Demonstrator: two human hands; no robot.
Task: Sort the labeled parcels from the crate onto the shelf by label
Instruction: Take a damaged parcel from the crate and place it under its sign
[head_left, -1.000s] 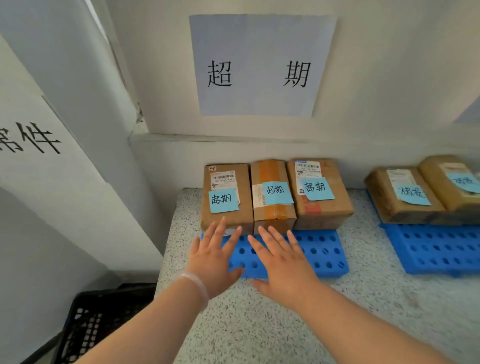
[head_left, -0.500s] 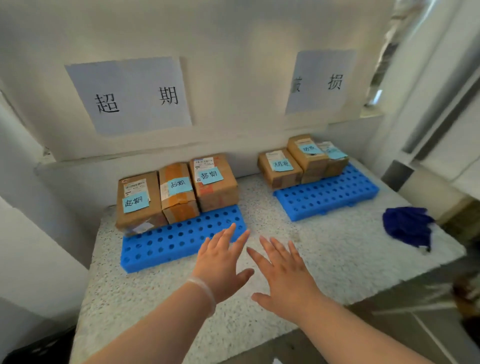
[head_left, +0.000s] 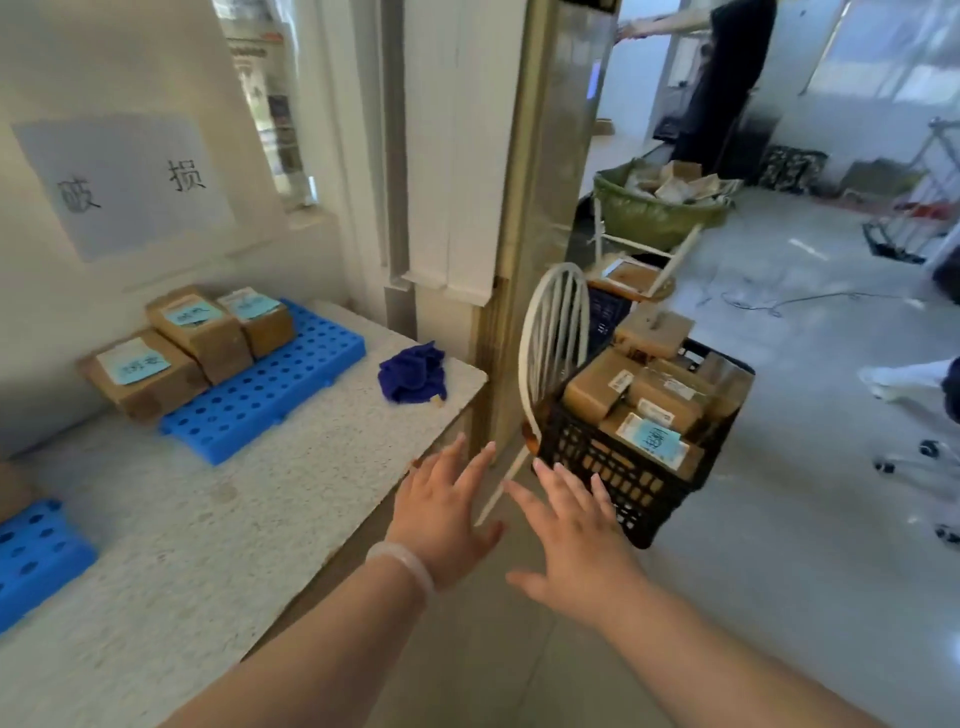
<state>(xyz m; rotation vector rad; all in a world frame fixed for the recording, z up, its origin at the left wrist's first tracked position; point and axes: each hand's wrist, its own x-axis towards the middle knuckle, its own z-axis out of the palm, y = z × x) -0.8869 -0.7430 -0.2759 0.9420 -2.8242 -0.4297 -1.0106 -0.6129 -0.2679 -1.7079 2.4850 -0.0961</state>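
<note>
- Two hands in view, both empty: the left hand (head_left: 447, 514) and right hand (head_left: 576, 543) reach forward palm-down, fingers (head_left: 560, 491) straight and spread, gripping nothing.
- Left hand is at the desk (head_left: 234, 519) corner. Right hand is just short of the black crate (head_left: 623, 486), not touching it.
- The crate stands past the right end of the desk, just beside a white chair back (head_left: 550, 332). Cannot tell whether it sits on the chair seat.
- It holds several brown parcels. The nearest, the blue-labelled parcel (head_left: 653, 440), lies label-up on top; the writing is too blurred to read.
- Three sorted parcels (head_left: 200, 332) sit at the back of a blue perforated tray (head_left: 270, 384) beneath the wall sign (head_left: 124, 182). They are label-up and pushed toward the wall, presumably to keep labels readable and front space free.
- Judgement: the step in hand is the reach for the next parcel. The spread of both hands suits a two-handed lift of a box.
- Next move calls for reading the label before choosing a tray.
- Risk: the chair back crowds the crate's left side.
- Also present: dark blue cloth (head_left: 413, 371) and a second blue tray (head_left: 36, 551) at the left edge.
</note>
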